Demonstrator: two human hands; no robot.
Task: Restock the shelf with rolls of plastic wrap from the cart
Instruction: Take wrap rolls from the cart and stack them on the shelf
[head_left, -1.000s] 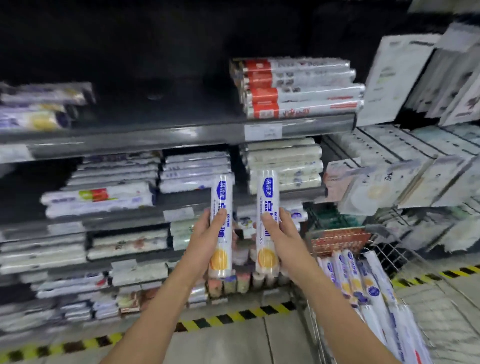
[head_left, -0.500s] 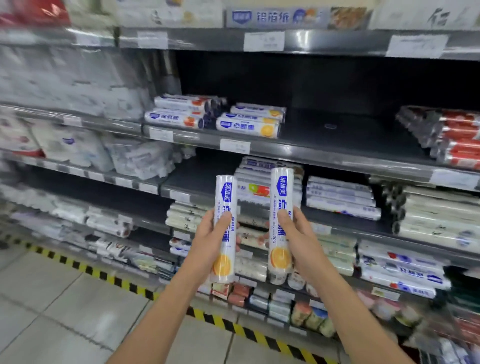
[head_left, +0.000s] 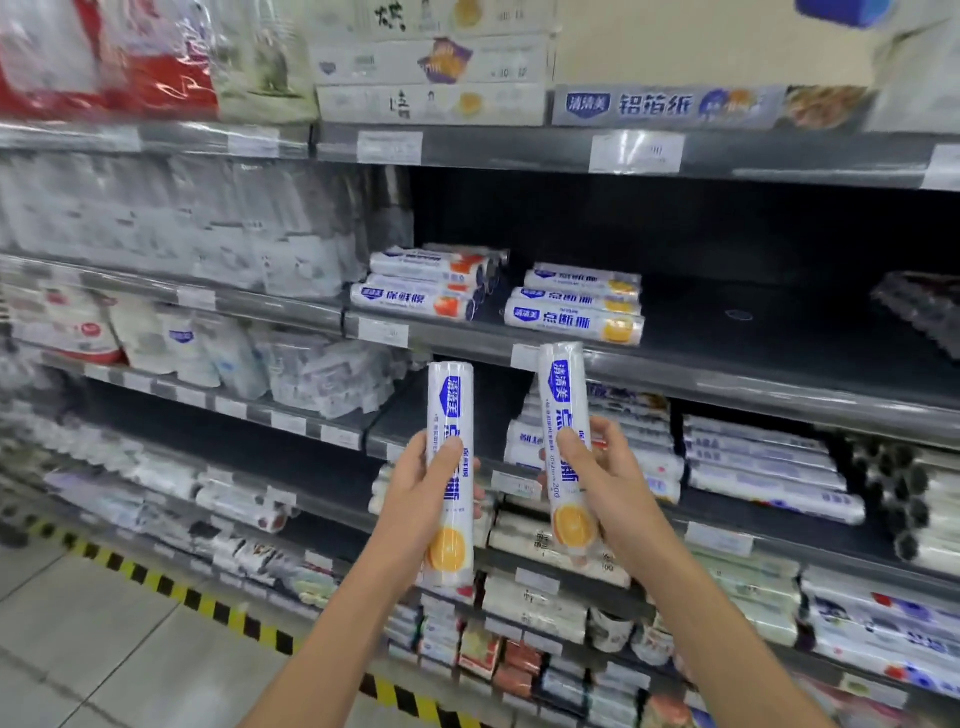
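The left roll (head_left: 450, 405) and the right roll (head_left: 563, 395), upright at centre frame, are white with blue lettering, a blue badge near the top and an orange slice near the bottom. The stacked rolls (head_left: 574, 314) above them on the dark grey shelf (head_left: 727, 384) bear the same print. At lower left, a yellow-and-black striped line (head_left: 171, 587) crosses the pale grey floor (head_left: 104, 649). Red packs (head_left: 104, 62) fill the upper left.

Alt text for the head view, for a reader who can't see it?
The left hand grips the left roll and the right hand the right roll, both plastic wrap, roughly upright before store shelves. Matching rolls lie stacked on the shelf above.
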